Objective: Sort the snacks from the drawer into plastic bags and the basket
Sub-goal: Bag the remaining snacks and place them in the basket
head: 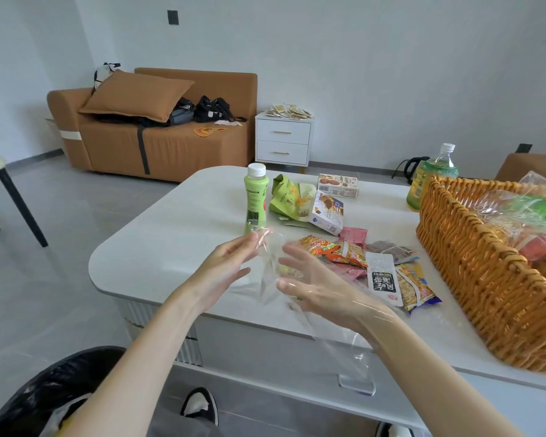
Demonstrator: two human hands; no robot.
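Observation:
A clear plastic bag (267, 279) hangs between my hands above the white table (171, 234). My right hand (316, 287) is inside it, fingers straight, and the film covers my wrist. With its fingers straight, my left hand (227, 269) touches the bag's outer side near its top corner. Loose snacks lie just right of my hands: an orange packet (334, 249), pink packets (353, 235), a white-and-black packet (383, 279) and a yellow packet (418, 288). The woven basket (473, 269) at the right holds snacks in plastic bags (533, 222).
A green bottle (256, 197), a green pouch (289, 197) and two snack boxes (338, 186) stand further back. A large bottle (435, 175) is behind the basket. The drawer front with its clear handle (356, 386) is below my right arm. A black bag (44, 392) sits at lower left.

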